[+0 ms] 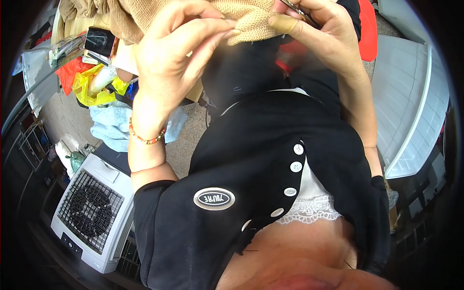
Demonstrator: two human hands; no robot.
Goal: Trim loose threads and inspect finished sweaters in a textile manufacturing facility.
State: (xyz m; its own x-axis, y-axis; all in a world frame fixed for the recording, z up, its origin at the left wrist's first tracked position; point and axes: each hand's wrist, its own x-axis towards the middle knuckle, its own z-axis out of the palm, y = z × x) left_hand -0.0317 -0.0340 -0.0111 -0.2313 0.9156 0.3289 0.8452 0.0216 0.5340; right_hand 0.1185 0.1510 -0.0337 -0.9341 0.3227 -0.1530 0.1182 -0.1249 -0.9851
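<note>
- One tan knit (253,21) was held between the left hand (171,55) and right hand (331,41), likely to steady its edge.
- The left fingertips pinched that edge; the right thumb appeared to press the cloth, with a dark metal tool (300,10) lodged in that hand, perhaps to save a reach.
- The upper border cut off knit and tool, leaving the tool's kind unclear.
- Farther away, near a black-screened device (99,41), lay a yellow bag (83,88) with contents hard to identify.
</note>
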